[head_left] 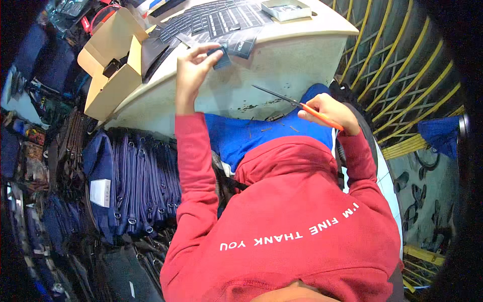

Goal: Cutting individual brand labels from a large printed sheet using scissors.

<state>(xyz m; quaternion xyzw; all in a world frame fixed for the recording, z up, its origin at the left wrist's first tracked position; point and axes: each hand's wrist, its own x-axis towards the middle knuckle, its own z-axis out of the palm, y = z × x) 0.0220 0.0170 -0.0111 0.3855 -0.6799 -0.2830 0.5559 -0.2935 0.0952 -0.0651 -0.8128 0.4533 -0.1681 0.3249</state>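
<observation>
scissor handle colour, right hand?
Orange, on the scissors in the right hand; blades dark. Head view shows it best.

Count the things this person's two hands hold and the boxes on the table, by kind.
Small dark fabric label, in left hand: 1
Orange-handled scissors, in right hand: 1
Open brown cardboard box: 1
Shallow white box: 1
Total: 4

Small dark label (pixel 220 56) raised; orange-handled scissors (pixel 297 104) level, shut.
</observation>
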